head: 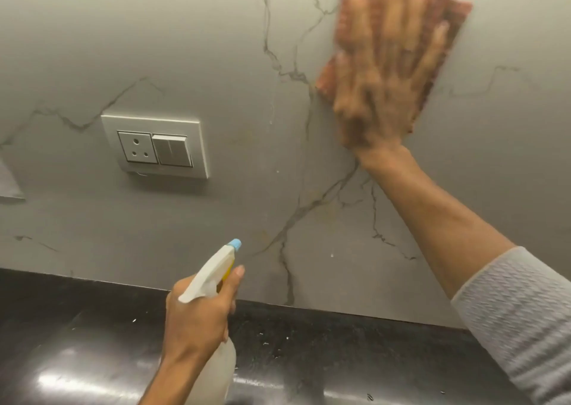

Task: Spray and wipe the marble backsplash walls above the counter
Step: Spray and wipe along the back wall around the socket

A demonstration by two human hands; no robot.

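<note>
My right hand is blurry, up at 1 o'clock, and it hides most of the brown cloth. Its fingers are spread flat and press the cloth on the marble backsplash. My arm reaches up. At 6 o'clock my left hand is curled round the spray bottle and hides its neck. The bottle's bottom is cut off. Its nozzle points at the wall, above the black counter.

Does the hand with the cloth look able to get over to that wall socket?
Probably yes: the right hand presses the cloth on the marble wall up-right of the socket, with only bare wall between.
</note>
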